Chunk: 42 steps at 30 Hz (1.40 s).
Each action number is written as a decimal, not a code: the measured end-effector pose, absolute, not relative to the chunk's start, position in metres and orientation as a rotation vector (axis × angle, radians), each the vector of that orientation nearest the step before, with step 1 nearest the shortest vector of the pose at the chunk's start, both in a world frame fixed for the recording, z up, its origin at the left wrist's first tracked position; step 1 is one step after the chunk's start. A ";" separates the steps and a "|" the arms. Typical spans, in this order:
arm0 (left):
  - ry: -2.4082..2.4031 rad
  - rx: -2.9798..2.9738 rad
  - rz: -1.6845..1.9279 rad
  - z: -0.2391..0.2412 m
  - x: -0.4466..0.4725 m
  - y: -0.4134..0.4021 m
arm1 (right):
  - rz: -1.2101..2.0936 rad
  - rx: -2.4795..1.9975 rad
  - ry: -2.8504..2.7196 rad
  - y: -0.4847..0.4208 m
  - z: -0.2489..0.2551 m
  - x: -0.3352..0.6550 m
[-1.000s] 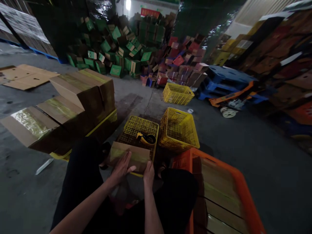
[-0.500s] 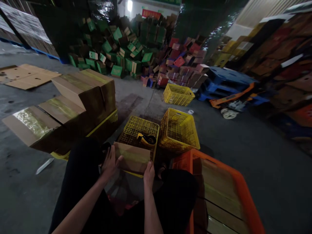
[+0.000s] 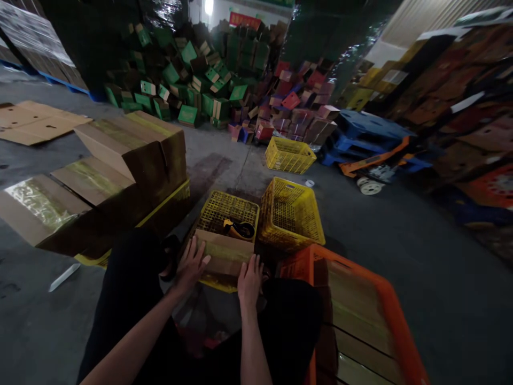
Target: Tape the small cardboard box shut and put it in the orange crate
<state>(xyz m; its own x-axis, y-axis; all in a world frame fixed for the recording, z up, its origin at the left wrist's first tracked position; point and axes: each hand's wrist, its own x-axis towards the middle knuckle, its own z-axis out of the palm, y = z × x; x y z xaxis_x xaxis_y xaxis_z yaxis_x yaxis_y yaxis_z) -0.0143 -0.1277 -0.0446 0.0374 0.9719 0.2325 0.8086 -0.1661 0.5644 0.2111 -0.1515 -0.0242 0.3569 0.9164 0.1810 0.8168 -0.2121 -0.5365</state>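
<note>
A small cardboard box (image 3: pixel 226 256) with tape along its top rests on the near part of an upturned yellow crate (image 3: pixel 216 206), between my knees. My left hand (image 3: pixel 191 267) lies against the box's left end, fingers stretched and thumb apart on the near side. At the right end, my right hand (image 3: pixel 250 278) lies with its fingers extended over the corner. Both hands touch the box without wrapping round it. Just beyond the box, a yellow and black tape dispenser (image 3: pixel 238 229) lies on the crate. The undersides of my fingers are hidden.
Large taped cartons (image 3: pixel 134 144) stand in a yellow crate at left. A yellow crate (image 3: pixel 294 214) and an orange crate (image 3: pixel 372 278) holding taped boxes are at right. Green boxes (image 3: pixel 188 115) are piled behind. An orange pallet jack (image 3: pixel 372 166) stands by blue pallets (image 3: pixel 368 128).
The box has shifted slightly right relative to the crate. My hands have moved from clasping its ends to lying with stretched fingers over its corners. The view has turned slightly right.
</note>
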 end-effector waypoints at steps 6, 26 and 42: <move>1.822 2.076 0.849 -0.047 -0.014 -0.129 | 0.019 -2.156 -1.774 -0.156 -0.007 0.193; 1.646 1.317 1.141 -0.038 -0.024 -0.119 | 0.245 -1.896 -2.139 -0.127 -0.020 0.079; 1.595 1.573 1.079 -0.057 -0.031 -0.120 | 0.292 -1.797 -2.196 -0.130 0.002 0.102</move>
<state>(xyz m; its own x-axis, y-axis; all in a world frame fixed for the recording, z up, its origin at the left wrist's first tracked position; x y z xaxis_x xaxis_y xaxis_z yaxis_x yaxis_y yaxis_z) -0.0314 -0.1201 -0.0567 -0.0752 0.9920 0.1017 0.4633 -0.0555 0.8844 0.1022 -0.1300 0.0016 -0.1815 0.9790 0.0929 0.9207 0.2024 -0.3337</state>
